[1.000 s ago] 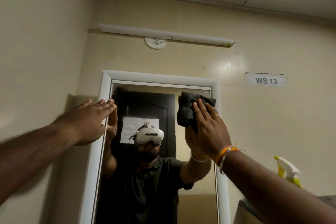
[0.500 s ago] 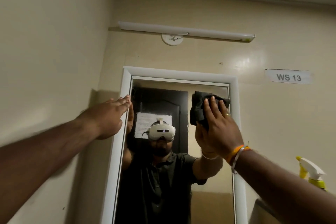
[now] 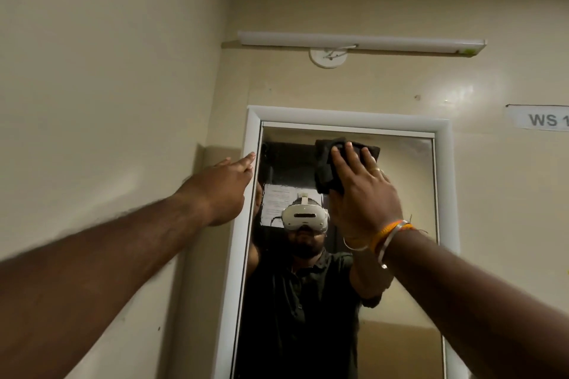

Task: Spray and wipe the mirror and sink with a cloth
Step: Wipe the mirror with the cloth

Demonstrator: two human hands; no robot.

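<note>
Right hand [image 3: 361,194]: fingers spread and nearly straight, pressed flat on a dark cloth [image 3: 331,166] against the glass of the mirror [image 3: 400,194], in its upper part just below the top edge of the frame. A ring shows on one finger; orange thread bands and a metal bangle [image 3: 388,237] sit at the wrist. The palm covers the lower right part of the cloth; how the thumb lies cannot be told.

Cloth: bunched, dark grey or black, touching the glass, showing above and to the left of the fingers.

Left hand [image 3: 226,191]: fingers straight and held together, holding nothing, tips at the left side of the white mirror frame [image 3: 251,194]. Whether they press the frame or only reach it cannot be told.

Mirror: tall, upright, lower end cut off by the picture edge. It reflects a person in a dark shirt wearing a white headset [image 3: 304,218], both arms raised, with a dark door and a paper sheet behind; the print on the sheet is too small to read.

Wall [image 3: 107,71]: cream, with a tube light [image 3: 360,41] above the mirror and a round white fitting [image 3: 328,57] just under it.

Sign [image 3: 538,118]: at right, reading "WS 1", the rest cut off.
</note>
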